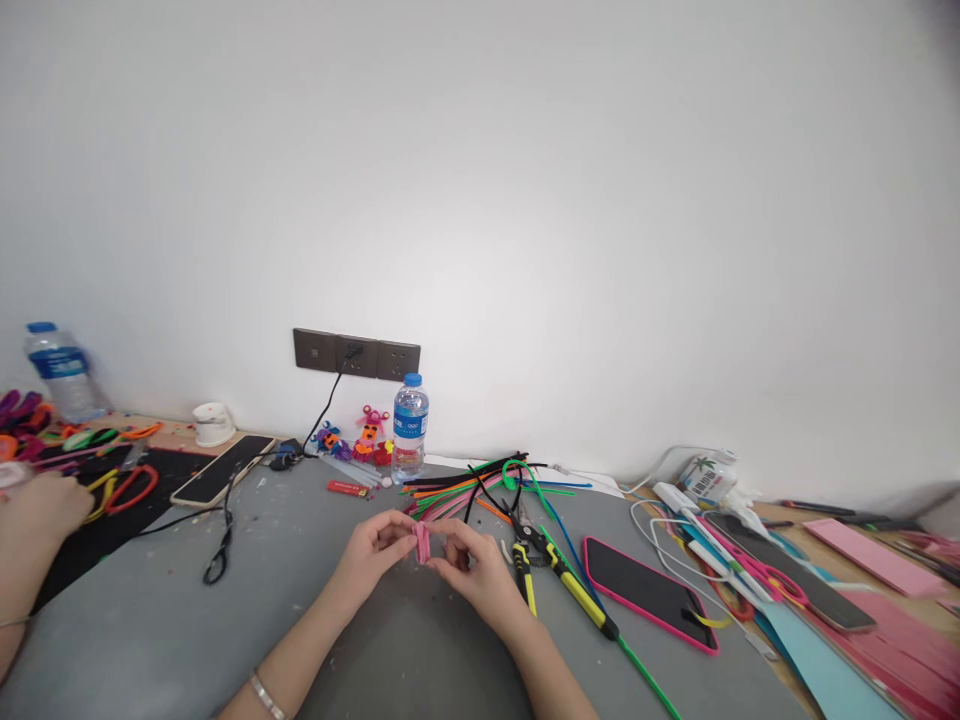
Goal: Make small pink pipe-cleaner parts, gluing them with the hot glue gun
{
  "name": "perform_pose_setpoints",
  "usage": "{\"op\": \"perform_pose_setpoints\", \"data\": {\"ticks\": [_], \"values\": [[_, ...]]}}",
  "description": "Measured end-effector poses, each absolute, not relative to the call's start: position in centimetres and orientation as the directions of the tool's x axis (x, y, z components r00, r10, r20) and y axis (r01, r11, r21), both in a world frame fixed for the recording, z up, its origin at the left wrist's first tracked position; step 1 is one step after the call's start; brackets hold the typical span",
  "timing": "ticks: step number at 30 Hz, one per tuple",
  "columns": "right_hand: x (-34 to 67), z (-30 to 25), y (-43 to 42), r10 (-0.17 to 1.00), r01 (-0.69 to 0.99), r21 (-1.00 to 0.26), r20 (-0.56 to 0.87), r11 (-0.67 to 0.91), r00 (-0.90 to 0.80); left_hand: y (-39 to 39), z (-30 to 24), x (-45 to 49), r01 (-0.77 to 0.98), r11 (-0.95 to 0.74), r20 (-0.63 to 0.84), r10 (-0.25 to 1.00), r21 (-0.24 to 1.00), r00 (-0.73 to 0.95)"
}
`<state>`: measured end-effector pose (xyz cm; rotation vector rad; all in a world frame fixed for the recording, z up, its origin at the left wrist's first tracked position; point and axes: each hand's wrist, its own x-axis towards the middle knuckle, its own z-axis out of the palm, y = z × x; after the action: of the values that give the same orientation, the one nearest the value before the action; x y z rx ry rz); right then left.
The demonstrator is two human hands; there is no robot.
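Observation:
A small folded pink pipe-cleaner piece (pixel 423 541) is pinched between both of my hands above the grey table (pixel 247 560). My left hand (pixel 371 552) grips it from the left with thumb and fingertips. On its right side, my right hand (pixel 480 572) is closed on it too. A bundle of coloured pipe cleaners (pixel 480 485) lies just behind my hands. Yellow-handled pliers (pixel 551 572) lie immediately right of my right hand.
A water bottle (pixel 410 425) and small pipe-cleaner figures (pixel 360 440) stand by the wall sockets (pixel 356 355). A pink-cased phone (pixel 649 592), cables and pink scissors (pixel 757 570) lie to the right. Another person's hand (pixel 37 510) works at the left, near a second bottle (pixel 58 368).

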<state>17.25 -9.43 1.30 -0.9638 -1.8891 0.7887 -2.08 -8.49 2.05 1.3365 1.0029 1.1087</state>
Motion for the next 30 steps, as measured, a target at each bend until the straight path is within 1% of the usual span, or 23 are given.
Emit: {"op": "perform_pose_setpoints", "data": {"ticks": [15,30], "values": [[17.38,1.60,-9.47,0.870,0.330,-0.818,0.369,0.471,-0.327,-8.54,2.36,-2.17,-0.021,-0.036,0.039,0.984,0.999,0.176],[17.41,1.49,-9.49,0.857,0.325,-0.807,0.384,0.492,-0.343,-8.58,2.36,-2.14,-0.015,-0.034,0.036,0.979,0.999,0.202]]}}
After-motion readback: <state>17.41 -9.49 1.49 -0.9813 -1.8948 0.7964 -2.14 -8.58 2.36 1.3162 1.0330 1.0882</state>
